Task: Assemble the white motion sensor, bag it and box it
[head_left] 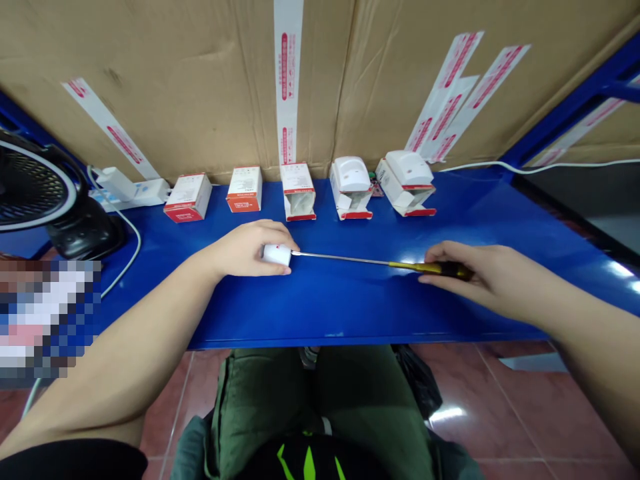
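Observation:
My left hand (250,248) is closed over a small white device (277,255) that rests on the blue shelf (350,307). My right hand (470,270) grips the yellow-and-black handle of a long screwdriver (350,259). The screwdriver lies almost level, and its metal tip meets the right side of the white device. Along the back stand five small white-and-red boxes (245,189). The three on the right are open toward me, and white devices (409,167) sit on top of the two rightmost.
A black fan (35,193) stands at the far left, beside a white power strip (130,190) with a cable. Taped cardboard (200,80) forms the back wall. A blue rack frame (575,107) rises at the right. My knees are under the shelf's front edge.

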`<act>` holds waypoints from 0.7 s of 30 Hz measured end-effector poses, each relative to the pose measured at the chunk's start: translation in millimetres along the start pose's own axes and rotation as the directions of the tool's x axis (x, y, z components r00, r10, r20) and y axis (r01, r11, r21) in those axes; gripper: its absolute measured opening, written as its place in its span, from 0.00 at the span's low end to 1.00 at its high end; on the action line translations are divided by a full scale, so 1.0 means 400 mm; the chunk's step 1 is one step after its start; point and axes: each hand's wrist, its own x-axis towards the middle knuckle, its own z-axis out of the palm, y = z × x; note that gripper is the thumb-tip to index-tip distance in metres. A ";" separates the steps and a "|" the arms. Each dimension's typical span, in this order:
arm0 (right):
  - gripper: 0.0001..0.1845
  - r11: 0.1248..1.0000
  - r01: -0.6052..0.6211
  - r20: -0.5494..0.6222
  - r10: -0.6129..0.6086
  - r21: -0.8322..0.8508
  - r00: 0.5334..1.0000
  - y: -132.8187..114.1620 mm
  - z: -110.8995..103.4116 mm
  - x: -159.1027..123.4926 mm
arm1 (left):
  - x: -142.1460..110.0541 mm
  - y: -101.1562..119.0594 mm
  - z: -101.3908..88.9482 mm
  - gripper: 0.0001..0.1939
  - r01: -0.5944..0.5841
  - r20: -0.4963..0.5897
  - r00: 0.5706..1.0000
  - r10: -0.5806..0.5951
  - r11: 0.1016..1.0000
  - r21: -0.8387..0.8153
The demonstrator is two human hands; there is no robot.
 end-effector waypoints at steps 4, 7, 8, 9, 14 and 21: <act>0.24 0.997 0.063 0.063 -0.066 0.052 0.996 -0.021 -0.011 0.020 | 0.000 0.000 0.002 0.15 0.007 0.004 1.000 -0.007 1.000 0.011; 0.25 0.995 0.089 0.084 -0.093 0.047 0.992 -0.030 -0.009 0.024 | -0.002 0.000 0.003 0.15 0.022 0.008 1.000 -0.022 1.000 0.016; 0.26 0.994 0.088 0.117 -0.095 0.063 0.989 -0.032 -0.007 0.023 | -0.003 -0.001 0.003 0.15 0.027 0.007 1.000 -0.027 1.000 0.014; 0.27 0.993 0.083 0.150 -0.095 0.083 0.984 -0.033 -0.004 0.022 | -0.003 -0.001 0.003 0.15 0.028 0.005 1.000 -0.028 1.000 0.010; 0.29 0.999 0.032 0.114 -0.037 0.044 0.993 -0.016 0.021 0.010 | -0.003 -0.006 0.000 0.16 0.019 0.004 1.000 -0.019 1.000 -0.012; 0.25 0.988 0.155 0.011 -0.155 0.008 0.988 -0.007 0.019 0.013 | -0.003 -0.003 -0.003 0.16 0.040 0.012 0.999 -0.040 0.999 -0.026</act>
